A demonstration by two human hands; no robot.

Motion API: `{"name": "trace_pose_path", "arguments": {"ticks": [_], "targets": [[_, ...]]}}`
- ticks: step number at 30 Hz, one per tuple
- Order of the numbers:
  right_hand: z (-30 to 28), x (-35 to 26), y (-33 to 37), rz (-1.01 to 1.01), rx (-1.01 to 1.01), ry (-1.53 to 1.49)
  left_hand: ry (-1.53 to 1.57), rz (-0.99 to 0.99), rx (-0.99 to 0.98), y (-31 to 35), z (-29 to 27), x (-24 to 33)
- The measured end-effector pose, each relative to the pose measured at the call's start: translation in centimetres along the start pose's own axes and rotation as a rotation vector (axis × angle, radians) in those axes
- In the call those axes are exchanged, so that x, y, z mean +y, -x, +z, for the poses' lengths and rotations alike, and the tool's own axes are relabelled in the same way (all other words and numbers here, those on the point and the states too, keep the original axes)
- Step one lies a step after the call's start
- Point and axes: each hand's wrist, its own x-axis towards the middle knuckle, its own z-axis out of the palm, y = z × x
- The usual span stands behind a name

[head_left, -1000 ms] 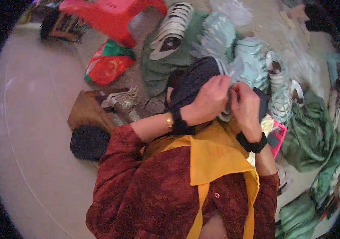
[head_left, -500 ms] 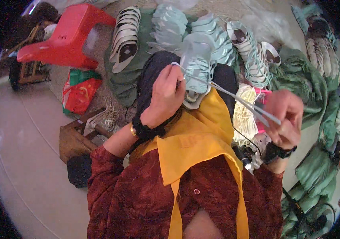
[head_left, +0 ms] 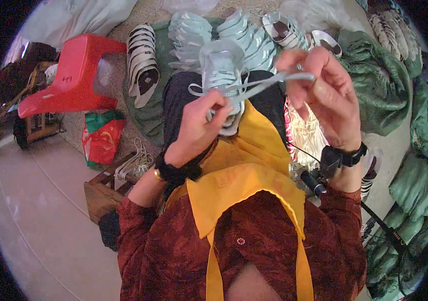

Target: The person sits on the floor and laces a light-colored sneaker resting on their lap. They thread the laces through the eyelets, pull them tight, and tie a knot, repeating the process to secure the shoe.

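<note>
A light blue lace-up shoe upper (head_left: 219, 55) rests between my knees at the top of my yellow apron (head_left: 254, 135). Its pale shoelace (head_left: 266, 84) runs from the eyelets up to the right. My left hand (head_left: 199, 118) is closed at the lower side of the upper, thumb and finger pinching the lace. Raised to the right, my right hand (head_left: 327, 88) has the lace's far end between thumb and fingers; some of its fingers are blurred. A loose loop of lace sticks out on the upper's left side.
Stacked light blue uppers (head_left: 189, 40) and white uppers with dark insides (head_left: 141, 65) lie ahead. A red plastic chair (head_left: 73, 80), a red-green bag (head_left: 103, 138) and a wooden stool (head_left: 101, 193) stand left. To the right are bundled cream laces (head_left: 308, 135) and green cloth (head_left: 374, 83).
My right hand has risen and shifted left with the lace. My left hand has moved down to the upper's near side. The whole view has shifted slightly.
</note>
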Motion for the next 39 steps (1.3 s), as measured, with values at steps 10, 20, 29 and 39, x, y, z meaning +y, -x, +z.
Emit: {"name": "trace_pose_path", "arguments": {"ticks": [10,20,29,39], "targets": [[-10.9,3.9,7.6,0.317,0.315,0.014,0.421,-0.445,0.196,4.2,-6.5,-2.1],[-13.5,7.8,8.6,0.425,0.447,0.382,-0.092,-0.416,0.458,4.6,-10.3,-3.5],[-4.7,10.8,0.2,0.015,0.218,1.018,-0.219,-0.223,0.165,0.0,-4.0,-1.4],[-3.1,12.8,-1.9,0.036,0.093,0.717,-0.301,0.041,0.277,0.1,-2.7,-1.6]]}}
